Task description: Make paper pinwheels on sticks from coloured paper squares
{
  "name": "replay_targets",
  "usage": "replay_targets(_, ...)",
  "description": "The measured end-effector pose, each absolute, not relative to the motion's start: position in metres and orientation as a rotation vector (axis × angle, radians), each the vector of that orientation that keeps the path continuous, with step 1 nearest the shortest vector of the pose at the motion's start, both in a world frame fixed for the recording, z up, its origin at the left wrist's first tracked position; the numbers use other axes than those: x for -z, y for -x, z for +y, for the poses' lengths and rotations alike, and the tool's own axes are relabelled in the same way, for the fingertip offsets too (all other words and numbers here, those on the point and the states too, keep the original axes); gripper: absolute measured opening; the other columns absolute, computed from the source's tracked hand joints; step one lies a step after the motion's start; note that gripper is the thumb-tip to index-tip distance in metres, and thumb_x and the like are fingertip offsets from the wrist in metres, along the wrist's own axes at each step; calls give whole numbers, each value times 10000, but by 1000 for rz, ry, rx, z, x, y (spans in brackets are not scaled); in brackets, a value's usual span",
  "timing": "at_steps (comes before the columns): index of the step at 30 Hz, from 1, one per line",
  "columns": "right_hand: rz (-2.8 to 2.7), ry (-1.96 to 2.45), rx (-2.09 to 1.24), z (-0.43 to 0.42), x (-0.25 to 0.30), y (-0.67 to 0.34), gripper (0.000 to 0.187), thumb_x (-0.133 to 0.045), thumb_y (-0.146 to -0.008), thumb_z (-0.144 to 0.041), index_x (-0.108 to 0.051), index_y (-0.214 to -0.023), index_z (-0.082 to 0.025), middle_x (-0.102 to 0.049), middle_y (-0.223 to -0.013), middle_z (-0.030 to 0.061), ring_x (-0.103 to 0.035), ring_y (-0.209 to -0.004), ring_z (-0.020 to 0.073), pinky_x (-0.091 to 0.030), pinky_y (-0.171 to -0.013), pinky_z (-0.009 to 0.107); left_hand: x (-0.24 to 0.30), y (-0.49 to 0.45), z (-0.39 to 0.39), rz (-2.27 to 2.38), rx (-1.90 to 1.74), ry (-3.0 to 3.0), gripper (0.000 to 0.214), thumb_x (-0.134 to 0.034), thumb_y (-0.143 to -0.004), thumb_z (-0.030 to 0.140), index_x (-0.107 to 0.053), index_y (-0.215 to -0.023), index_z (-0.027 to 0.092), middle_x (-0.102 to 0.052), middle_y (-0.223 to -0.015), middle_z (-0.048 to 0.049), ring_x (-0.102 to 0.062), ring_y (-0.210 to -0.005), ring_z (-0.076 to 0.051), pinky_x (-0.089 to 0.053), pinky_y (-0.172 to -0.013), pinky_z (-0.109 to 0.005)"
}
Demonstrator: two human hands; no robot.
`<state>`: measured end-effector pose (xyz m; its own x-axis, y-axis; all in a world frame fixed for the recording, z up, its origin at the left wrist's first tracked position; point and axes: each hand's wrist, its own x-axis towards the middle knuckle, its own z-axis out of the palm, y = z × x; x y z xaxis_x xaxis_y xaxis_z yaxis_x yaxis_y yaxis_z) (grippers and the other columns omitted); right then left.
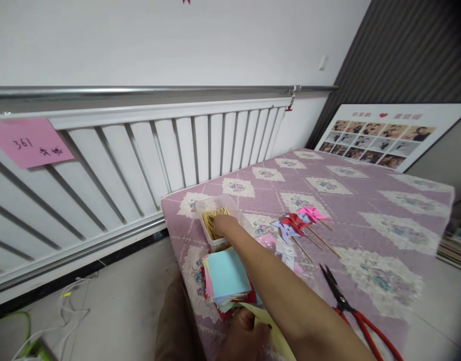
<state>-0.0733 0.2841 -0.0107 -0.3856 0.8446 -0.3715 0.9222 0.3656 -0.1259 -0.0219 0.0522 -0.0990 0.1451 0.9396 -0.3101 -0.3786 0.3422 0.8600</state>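
Note:
My right hand (220, 226) reaches down into a clear plastic box (205, 205) of thin gold-coloured strips (218, 212). Its fingers are drawn together among the strips and partly hidden, so what they pinch cannot be made out. At the bottom edge, my left hand (247, 333) is closed on a pale yellow sheet of paper (273, 328), which my right forearm partly covers. Between the box and my left hand lies a stack of coloured square paper (228, 273), light blue on top. Pink, red and lilac paper pinwheels (296, 224) on thin sticks rest to the right.
Red-handled scissors (343, 303) lie partly open at the right on a purple flowered tablecloth (365, 215). A pink packet (267, 241) sits beside my forearm. Behind the table's left edge stands a white radiator (200, 145). A photo board (380, 133) leans at the far end.

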Motion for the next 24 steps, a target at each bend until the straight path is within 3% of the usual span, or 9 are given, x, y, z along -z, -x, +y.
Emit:
replay_targets(8,2367,-1576,535,284,9,73,296,-582,-921,-303,-573,-1192,-184,-598,-1217,79,-621,-1014,221,-534,-846,423,101,22,51,816,-1185,-627,176,-628,-656,226,-683,-812,166,-700,-773,-31,-591,-696,-177,-439,-714,-294)
replay_targets(17,2544,-1659,803,270,-36,38,271,-585,-919,-308,-595,-1154,-172,-610,-1193,81,-626,-992,215,-536,-836,403,118,21,47,932,-1165,-655,193,-596,-689,214,-681,-859,182,-700,-785,-30,-591,-701,-187,-445,-693,-304)
replay_targets(19,2624,-1655,950,251,-44,16,215,-578,-920,-320,-629,-1060,-165,-651,-1079,49,-643,-890,188,-546,-767,358,119,22,46,989,-1157,-687,189,-596,-700,211,-683,-865,190,-705,-794,-26,-593,-728,-193,-442,-693,-298)
replay_targets(21,2723,-1649,1130,226,-47,-7,156,-588,-889,-283,-649,-873,-140,-660,-812,4,-619,-715,147,-503,-647,265,121,23,46,1027,-1156,-726,208,-595,-707,207,-686,-893,185,-710,-823,-26,-592,-747,-190,-438,-705,-292)
replay_targets(24,2804,-1639,1426,181,-43,-41,153,-522,-855,-245,-596,-744,-170,-544,-607,-55,-500,-547,92,-395,-520,199,127,22,47,1052,-1201,-743,219,-603,-707,204,-686,-909,181,-710,-846,-22,-587,-745,-177,-429,-718,-282)
